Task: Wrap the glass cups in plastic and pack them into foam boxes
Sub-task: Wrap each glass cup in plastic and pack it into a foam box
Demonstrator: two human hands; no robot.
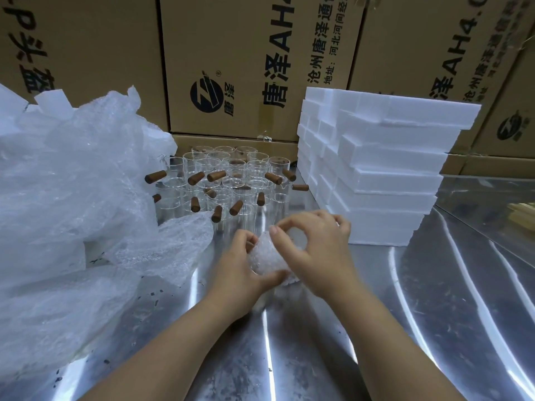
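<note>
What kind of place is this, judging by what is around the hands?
Probably a packing area in a warehouse or small factory: printed cardboard cartons are stacked behind a steel table, with a stack of foam boxes and many unwrapped glass cups waiting.

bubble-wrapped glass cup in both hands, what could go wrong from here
The bubble-wrapped glass cup, gripped by the left hand and right hand, looks loosely wrapped; the wrap may unwind. The unwrapped clear glass cups with brown handles stand packed close behind; a knock could topple some.
</note>
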